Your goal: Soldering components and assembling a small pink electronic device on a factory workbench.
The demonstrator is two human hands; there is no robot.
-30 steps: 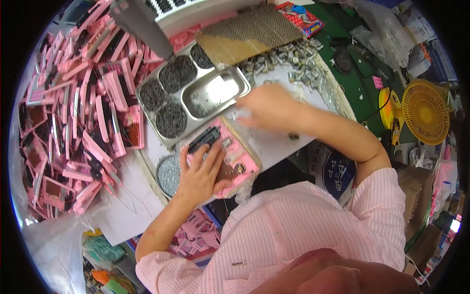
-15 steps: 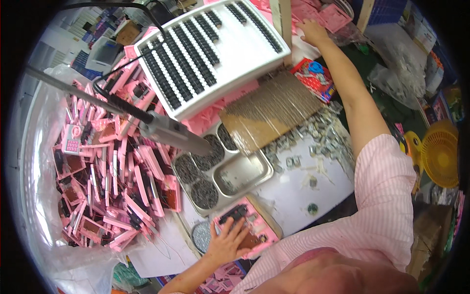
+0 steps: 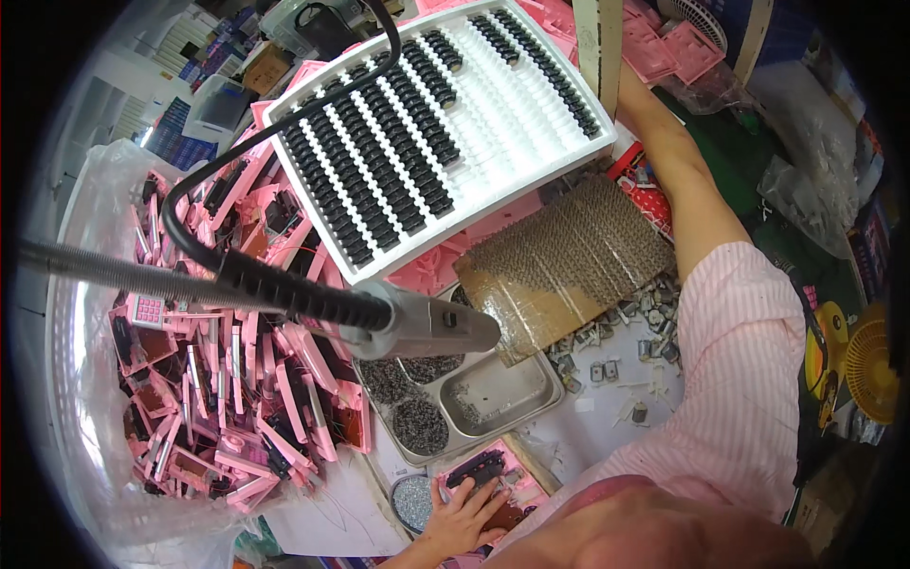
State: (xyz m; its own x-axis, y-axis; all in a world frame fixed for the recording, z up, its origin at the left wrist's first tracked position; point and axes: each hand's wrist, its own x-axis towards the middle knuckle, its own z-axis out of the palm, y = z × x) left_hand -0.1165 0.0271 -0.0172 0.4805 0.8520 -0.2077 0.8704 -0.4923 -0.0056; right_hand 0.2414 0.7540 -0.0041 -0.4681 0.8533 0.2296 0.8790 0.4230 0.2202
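Note:
My left hand (image 3: 460, 522) lies with its fingers spread on a pink plastic casing (image 3: 519, 472) that has a black part along its upper side. The casing rests on a flat block near the table's front edge. My right arm stretches far forward to the upper right. Its hand is hidden behind an upright post (image 3: 597, 57), beside loose pink plastic parts (image 3: 690, 49), so I cannot see whether it holds anything.
A white foam tray (image 3: 531, 128) holds rows of black parts. An electric screwdriver (image 3: 427, 322) hangs over a metal compartment tray (image 3: 545, 389) with screws. Corrugated cardboard (image 3: 578, 247) lies beside small metal parts (image 3: 654, 327). Left stands a plastic bag (image 3: 81, 284) heaped with pink casings (image 3: 237, 379).
My right hand has gone farther forward, out of sight behind the post. My left hand stays on the casing. The whole view has shifted, and the screwdriver hangs farther to the right.

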